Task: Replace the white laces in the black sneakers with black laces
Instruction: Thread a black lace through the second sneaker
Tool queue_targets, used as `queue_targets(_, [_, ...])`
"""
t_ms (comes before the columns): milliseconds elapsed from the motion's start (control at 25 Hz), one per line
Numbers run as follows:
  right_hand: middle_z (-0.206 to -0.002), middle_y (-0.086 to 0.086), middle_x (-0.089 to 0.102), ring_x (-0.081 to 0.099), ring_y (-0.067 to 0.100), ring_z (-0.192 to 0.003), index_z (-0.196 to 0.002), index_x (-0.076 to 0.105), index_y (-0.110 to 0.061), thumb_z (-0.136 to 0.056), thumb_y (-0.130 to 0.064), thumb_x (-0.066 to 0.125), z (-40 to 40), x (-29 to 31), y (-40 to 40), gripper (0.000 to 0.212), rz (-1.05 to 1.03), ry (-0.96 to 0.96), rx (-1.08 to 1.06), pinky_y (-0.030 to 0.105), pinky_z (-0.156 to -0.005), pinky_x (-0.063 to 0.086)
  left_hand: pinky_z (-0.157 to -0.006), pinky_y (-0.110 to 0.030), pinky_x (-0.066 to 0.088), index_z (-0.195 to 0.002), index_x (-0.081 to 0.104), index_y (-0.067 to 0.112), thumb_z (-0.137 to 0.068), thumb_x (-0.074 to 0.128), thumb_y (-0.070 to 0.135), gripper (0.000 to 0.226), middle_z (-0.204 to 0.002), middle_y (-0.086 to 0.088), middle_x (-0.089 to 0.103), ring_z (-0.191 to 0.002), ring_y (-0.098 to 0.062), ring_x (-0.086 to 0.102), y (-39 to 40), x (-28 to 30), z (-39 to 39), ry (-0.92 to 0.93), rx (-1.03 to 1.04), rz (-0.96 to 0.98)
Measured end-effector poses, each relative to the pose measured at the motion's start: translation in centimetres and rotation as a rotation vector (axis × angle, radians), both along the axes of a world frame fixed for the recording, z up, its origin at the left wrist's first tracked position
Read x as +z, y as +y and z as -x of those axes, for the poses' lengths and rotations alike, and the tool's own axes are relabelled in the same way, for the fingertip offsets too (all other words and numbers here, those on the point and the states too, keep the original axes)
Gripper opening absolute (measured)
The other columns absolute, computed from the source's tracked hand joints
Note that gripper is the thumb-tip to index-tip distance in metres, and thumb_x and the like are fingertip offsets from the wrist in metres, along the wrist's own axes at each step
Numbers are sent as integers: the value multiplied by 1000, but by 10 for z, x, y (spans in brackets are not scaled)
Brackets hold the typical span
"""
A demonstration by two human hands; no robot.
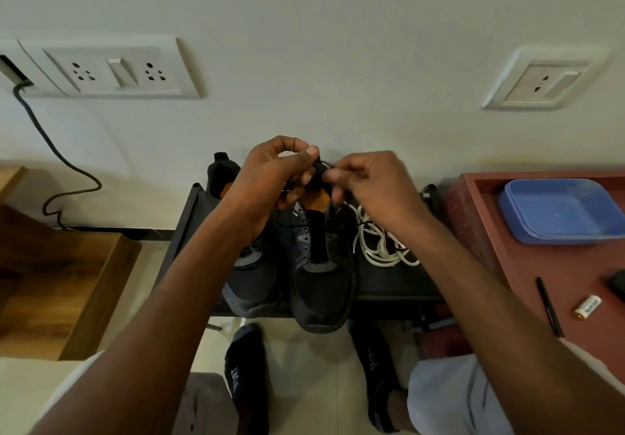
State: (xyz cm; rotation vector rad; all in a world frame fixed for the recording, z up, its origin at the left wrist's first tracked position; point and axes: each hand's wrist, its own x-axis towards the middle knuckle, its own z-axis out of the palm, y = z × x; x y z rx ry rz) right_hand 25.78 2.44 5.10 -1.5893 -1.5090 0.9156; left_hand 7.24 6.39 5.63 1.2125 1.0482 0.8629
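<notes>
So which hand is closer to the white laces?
Right. The right hand is just above the white laces; the left hand is farther off, across the sneaker.

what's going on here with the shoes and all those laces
A person is relacing a pair of black sneakers that sit on a low black rack. Both hands are raised over the right-hand sneaker: the left hand and the right hand pinch a black lace between them, near the shoe's opening. The white laces lie in a loose pile on the rack beside the shoes, so they are already out. The eyelets on that sneaker look mostly unlaced.
</notes>
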Motion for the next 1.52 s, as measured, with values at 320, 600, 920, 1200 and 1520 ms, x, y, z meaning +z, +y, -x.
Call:
queue_targets(320, [-126, -12, 69, 61, 3, -114, -127, 71, -27, -83, -25, 88, -3, 1, -3, 47, 139, -177, 105, 23, -96, 42, -44, -25, 19, -101, 59, 13, -104, 60, 27, 14, -65, -1, 54, -47, -13, 28, -1, -17, 10, -1, 46, 87])
queue_targets(600, [-88, 6, 76, 72, 28, -82, -100, 81, -23, -94, -23, 72, -20, -20, 7, 11, 133, -630, -211, 35, -71, 56, -42, -22, 28, -101, 63, 12, -106, 58, 24, 14, -70, -4, 56, -47, -11, 38, 4, -33, 8, 152, -53, 89])
queue_targets(920, [-93, 0, 80, 76, 14, -88, -113, 76, -22, -84, -15, 86, 8, -23, 13, 31, 197, -88, 171, 29, -84, 58, -43, -23, 31, -97, 67, 11, -101, 66, 27, 15, -67, -3, 60, -50, -12, 45, 3, -46, 2, 129, -64, 121])
queue_targets(1200, [-81, -2, 79, 73, 12, -60, -99, 76, -21, -94, 5, 57, -10, -19, 3, 32, 312, -327, 212, 26, -63, 57, -52, -24, 46, -103, 68, 4, -103, 60, 12, 11, -80, -9, 71, -61, -15, 61, -12, -44, 2, 202, -54, 112])
queue_targets(1520, [-79, 8, 78, 64, 3, -57, -105, 78, -12, -94, -18, 77, 3, 3, -58, 12, 257, -98, 352, 18, -56, 50, -64, -28, 60, -105, 68, -1, -95, 72, 10, 16, -85, -19, 75, -69, -22, 71, -88, -26, 12, 121, 64, 93])
